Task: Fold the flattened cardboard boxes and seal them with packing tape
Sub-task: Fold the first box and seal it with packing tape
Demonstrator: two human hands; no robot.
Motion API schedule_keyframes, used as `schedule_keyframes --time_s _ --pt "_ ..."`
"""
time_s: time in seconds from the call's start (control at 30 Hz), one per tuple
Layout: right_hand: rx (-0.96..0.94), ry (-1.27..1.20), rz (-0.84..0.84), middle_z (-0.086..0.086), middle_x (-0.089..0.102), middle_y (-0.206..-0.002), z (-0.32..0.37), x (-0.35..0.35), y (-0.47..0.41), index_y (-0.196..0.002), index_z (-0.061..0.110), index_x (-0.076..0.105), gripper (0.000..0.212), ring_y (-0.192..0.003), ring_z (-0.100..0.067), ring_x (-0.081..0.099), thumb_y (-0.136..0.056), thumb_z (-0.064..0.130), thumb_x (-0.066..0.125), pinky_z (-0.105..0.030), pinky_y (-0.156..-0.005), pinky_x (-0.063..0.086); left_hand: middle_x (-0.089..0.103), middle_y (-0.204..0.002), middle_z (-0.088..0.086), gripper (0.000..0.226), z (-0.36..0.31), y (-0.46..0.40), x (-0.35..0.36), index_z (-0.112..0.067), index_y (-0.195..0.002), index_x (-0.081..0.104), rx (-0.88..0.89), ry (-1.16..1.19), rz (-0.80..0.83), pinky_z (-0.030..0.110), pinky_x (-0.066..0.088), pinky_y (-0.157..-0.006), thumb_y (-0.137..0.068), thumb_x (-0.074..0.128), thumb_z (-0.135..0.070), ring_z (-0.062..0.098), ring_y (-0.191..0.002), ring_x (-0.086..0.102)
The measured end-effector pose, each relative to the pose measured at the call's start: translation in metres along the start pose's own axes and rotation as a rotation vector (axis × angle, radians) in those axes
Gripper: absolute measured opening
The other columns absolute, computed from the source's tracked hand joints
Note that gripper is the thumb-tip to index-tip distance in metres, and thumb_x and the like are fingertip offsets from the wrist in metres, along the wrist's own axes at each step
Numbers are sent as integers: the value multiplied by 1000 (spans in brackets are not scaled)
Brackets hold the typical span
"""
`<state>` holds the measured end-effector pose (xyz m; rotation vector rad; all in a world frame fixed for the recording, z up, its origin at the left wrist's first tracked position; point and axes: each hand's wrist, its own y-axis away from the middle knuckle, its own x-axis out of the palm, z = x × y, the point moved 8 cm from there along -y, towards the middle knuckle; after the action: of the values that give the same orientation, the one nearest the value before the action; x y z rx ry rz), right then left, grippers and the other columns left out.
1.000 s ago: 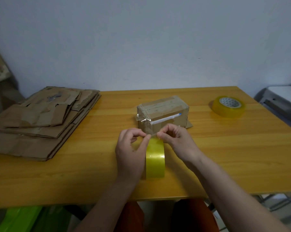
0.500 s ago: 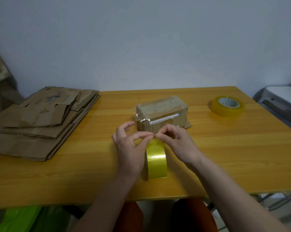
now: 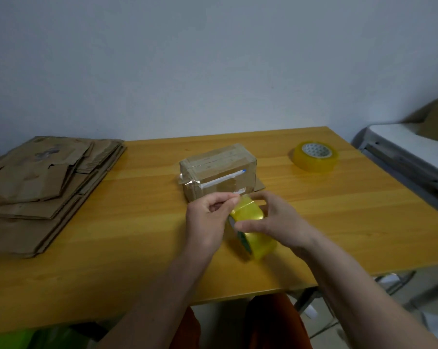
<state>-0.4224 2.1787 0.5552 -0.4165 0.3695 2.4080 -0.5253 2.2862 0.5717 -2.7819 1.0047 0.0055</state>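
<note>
A small folded cardboard box [image 3: 217,172] stands mid-table, with clear tape across its top and a loose tape tail at its left end. Just in front of it a yellow tape roll [image 3: 253,227] stands tilted on its edge. My right hand [image 3: 270,222] grips this roll, fingers over the top and thumb on its near side. My left hand [image 3: 207,220] pinches the tape's free end at the top of the roll between thumb and forefinger. A stack of flattened cardboard boxes [image 3: 44,187] lies at the table's left.
A second yellow tape roll [image 3: 315,156] lies flat at the table's back right. The wooden table [image 3: 137,248] meets a plain wall behind. A white-and-grey unit [image 3: 409,157] stands to the right. Something green [image 3: 16,340] sits below the table's front left.
The roll has turned and tilted to the right. My right hand moved from pinching at the roll's top to gripping the roll itself. My left hand keeps its pinch at the top.
</note>
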Motion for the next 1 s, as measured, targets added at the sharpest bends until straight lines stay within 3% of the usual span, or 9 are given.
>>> schedule_keyframes --time_s 0.07,0.17,0.23,0.3,0.4,0.53,0.73,0.9,1.0 --pt "-17 229 -58 2 60 -121 0 -16 3 -125 25 41 81 -104 -13 59 -60 32 89 -29 -83 50 65 -95 -1 11 1 -7 -4 -17 -92 77 57 -190 -93 25 51 -77 -86 71 -24 17 -91 60" --pt "22 697 -126 -6 56 -129 -12 -27 2 -136 22 30 91 -116 -25 54 -65 39 84 -35 -87 45 51 -113 2 29 -5 -36 -16 -12 -104 73 155 -469 -173 28 40 -91 -95 57 -35 15 -110 44" --pt "88 823 -108 -5 56 -128 -27 -27 -1 -134 21 30 86 -115 -25 54 -69 40 81 -35 -87 45 48 -129 4 34 -8 -67 -23 -14 -116 68 171 -632 -135 25 31 -95 -100 45 -34 14 -120 38" --pt "109 939 -102 -2 57 -122 -32 -28 -3 -124 23 36 71 -109 -22 54 -71 46 78 -33 -82 45 44 -142 4 41 -6 -98 -29 -18 -126 62 140 -838 -66 35 29 -105 -102 34 -37 20 -131 35" --pt "9 1059 -214 1 46 -126 -16 -27 -9 -131 24 37 71 -116 -18 43 -75 55 70 -29 -86 43 48 -142 2 53 -1 -131 -35 -25 -124 62 76 -1137 49 46 28 -107 -102 20 -48 26 -131 38" --pt "-213 550 -245 5 35 -143 23 -8 -24 -145 27 27 74 -130 -14 36 -84 47 64 -31 -104 37 61 -106 9 48 -5 -147 -35 -20 -82 58 74 -1111 201 44 44 -90 -102 23 -48 33 -106 53" --pt "-134 -283 -89 0 33 -152 37 28 -61 -152 19 14 65 -136 -16 36 -99 33 48 -43 -113 32 62 -110 10 28 7 -132 -36 -12 -101 58 29 -918 347 34 39 -80 -103 40 -32 28 -103 54" --pt "-35 -370 49 -1 59 -128 39 52 -77 -131 18 53 44 -113 -14 57 -101 44 35 -29 -95 46 44 -113 -1 13 16 -110 -78 -34 -104 61 31 -857 243 27 40 -87 -92 58 -39 14 -99 49" --pt "-31 -242 30 4 61 -114 50 56 -87 -124 18 58 50 -106 -14 57 -100 51 30 -33 -101 42 36 -127 -2 24 19 -97 -97 -34 -113 64 111 -842 149 30 32 -99 -91 60 -42 15 -120 37"
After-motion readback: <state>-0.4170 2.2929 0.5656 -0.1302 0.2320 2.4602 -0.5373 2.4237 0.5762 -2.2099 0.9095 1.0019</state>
